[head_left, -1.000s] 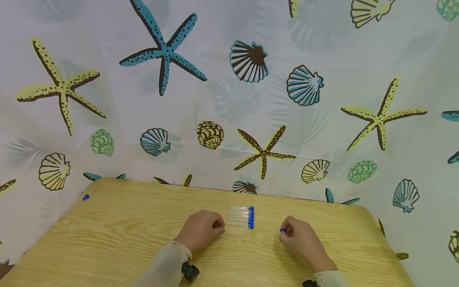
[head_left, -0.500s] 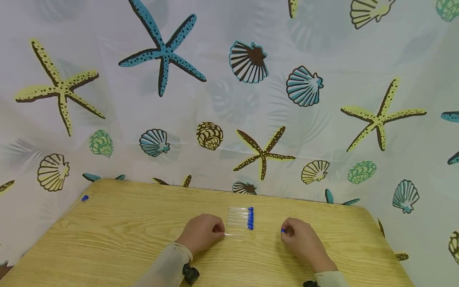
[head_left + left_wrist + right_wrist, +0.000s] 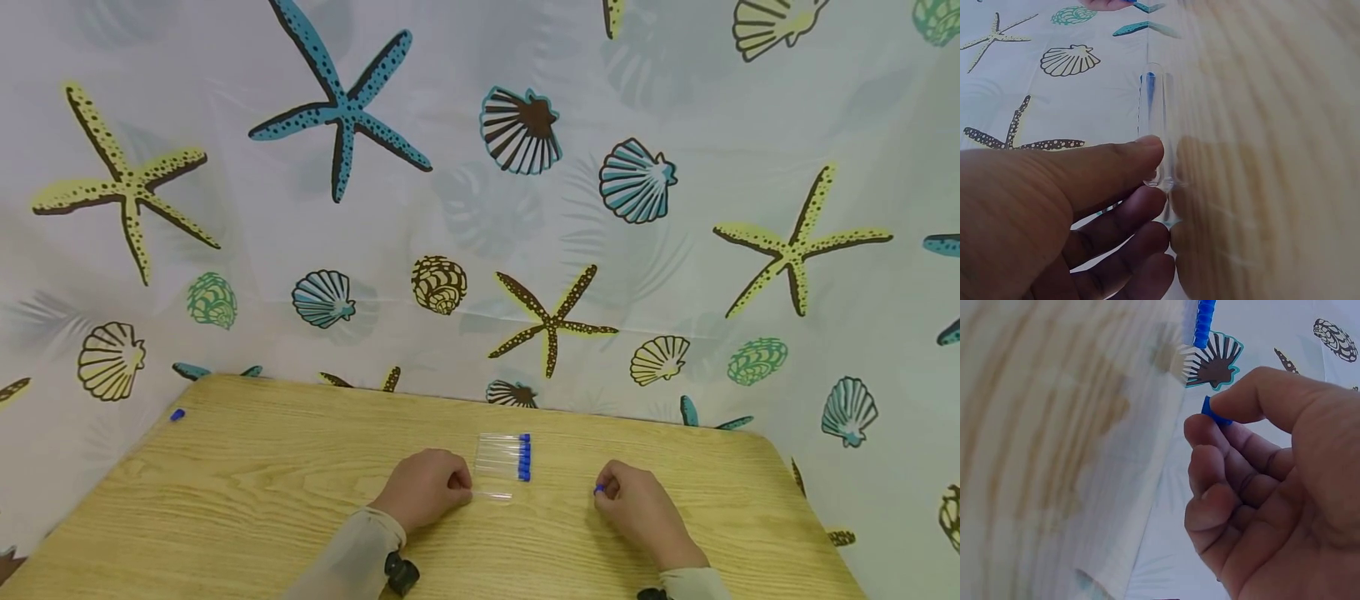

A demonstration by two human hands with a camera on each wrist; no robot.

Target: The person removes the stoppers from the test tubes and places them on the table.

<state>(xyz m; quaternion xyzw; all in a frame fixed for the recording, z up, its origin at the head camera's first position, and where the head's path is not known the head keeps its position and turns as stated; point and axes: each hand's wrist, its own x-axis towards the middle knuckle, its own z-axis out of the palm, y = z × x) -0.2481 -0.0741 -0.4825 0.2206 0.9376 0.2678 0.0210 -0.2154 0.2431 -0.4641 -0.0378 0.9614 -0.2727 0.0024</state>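
The left hand (image 3: 423, 492) pinches a clear tube (image 3: 492, 496) near one end between thumb and fingers, seemingly so that its far end is left free, extending toward the right hand (image 3: 641, 512). That hand, at the left one's right, pinches a small blue cap (image 3: 599, 489) between thumb and index finger, perhaps because so tiny a piece suits fingertips. Just beyond the held tube, capped tubes (image 3: 504, 457) lie side by side on the counter (image 3: 285, 467), blue ends toward the right hand, probably to keep them orderly. Well left of the left hand lies another blue piece (image 3: 177, 414).
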